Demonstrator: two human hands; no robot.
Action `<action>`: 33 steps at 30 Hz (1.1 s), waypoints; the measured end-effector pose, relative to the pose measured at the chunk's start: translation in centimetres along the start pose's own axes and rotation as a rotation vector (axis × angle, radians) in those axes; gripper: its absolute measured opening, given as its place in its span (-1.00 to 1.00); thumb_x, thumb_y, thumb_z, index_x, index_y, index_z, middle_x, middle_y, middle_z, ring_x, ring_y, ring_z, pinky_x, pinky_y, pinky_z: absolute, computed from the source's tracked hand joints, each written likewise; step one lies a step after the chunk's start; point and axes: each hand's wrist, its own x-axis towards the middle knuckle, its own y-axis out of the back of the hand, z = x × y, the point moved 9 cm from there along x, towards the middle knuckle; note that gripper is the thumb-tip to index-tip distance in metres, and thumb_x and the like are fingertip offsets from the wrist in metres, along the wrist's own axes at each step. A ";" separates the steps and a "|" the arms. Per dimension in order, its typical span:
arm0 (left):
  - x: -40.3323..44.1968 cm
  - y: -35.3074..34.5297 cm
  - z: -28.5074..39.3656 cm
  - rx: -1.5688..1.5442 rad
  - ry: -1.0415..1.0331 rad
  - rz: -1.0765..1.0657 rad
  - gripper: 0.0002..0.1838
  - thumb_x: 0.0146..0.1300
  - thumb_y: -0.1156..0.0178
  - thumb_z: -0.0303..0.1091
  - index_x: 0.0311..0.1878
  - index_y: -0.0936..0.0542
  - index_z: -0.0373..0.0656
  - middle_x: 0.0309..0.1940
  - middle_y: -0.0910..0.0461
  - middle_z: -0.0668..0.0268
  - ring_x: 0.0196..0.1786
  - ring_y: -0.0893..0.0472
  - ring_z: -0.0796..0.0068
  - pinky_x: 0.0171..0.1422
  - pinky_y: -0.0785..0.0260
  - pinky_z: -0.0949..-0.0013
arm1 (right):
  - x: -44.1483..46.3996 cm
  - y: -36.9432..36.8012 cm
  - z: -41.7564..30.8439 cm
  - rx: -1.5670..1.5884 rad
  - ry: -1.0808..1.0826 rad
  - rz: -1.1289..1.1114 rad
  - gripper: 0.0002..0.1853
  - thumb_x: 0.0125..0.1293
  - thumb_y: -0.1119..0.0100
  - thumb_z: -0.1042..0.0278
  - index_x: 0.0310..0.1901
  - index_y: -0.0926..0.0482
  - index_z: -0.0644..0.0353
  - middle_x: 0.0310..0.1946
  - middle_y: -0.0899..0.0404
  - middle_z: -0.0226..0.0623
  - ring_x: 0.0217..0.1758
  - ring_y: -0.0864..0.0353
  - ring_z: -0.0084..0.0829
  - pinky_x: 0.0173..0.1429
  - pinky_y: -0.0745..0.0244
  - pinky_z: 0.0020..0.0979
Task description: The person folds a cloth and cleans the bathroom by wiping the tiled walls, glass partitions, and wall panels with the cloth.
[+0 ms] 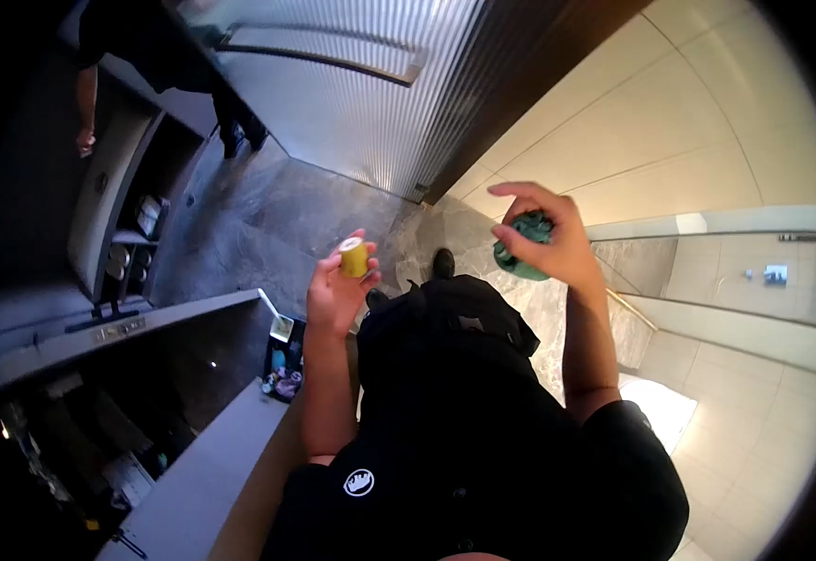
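Marbled grey floor [258,220], ribbed glass door [352,112] with a long dark handle [324,49] at top, cream wall panels [632,140] upper right. Pale desk [202,467] runs along lower left. Black tray [270,360] at the desk's upper end, near the left forearm: pale cup [281,329] with a white stick [268,304] poking out at a slant, plus small bluish and purple items [286,381], too small to identify.

Left hand [329,301] held up in front of the body, fingers wrapped around a yellow cylinder [353,261] with a white top; roughly upright, off any surface. Right hand [567,248] raised higher, well apart from the left. Green cloth [533,227] bunched in its palm, lower fingers grasping it, index and thumb stretched out with a gap between their tips. Cloth and cylinder not touching.

Wearer in black shirt [408,449], round white logo [359,482] on chest; dark shoes [442,264] below. Second person [146,42] in dark clothes stands top left, one arm hanging; cannot tell what that hand has. Shelf unit [137,187] beside them holds small items, details unclear. Bright white patch [660,411] lower right.
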 end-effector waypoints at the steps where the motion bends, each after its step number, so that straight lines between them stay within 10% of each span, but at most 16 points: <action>1: -0.4 1.4 0.8 0.013 -0.019 0.084 -0.45 0.31 -0.04 -0.16 0.32 -0.31 -0.19 0.09 -0.51 0.14 0.02 -0.54 0.31 0.16 -0.40 0.24 | 0.2 0.2 -0.7 0.013 0.034 0.028 -0.56 0.03 -0.31 0.54 0.03 -0.55 0.22 -0.55 -0.56 -0.45 -0.47 -0.50 -0.65 -0.29 -0.37 -0.60; 33: -3.5 -2.2 2.5 0.760 -0.545 0.671 -0.57 0.16 -0.29 -0.56 0.10 -0.41 -0.29 0.11 -0.55 0.11 0.13 -0.55 0.38 0.23 -0.40 0.34 | 5.5 -11.0 2.3 0.159 0.123 -0.732 -0.52 0.01 -0.46 0.35 0.02 -0.57 0.17 -0.53 -0.64 -0.32 -0.41 -0.62 -0.51 -0.12 -0.48 -0.46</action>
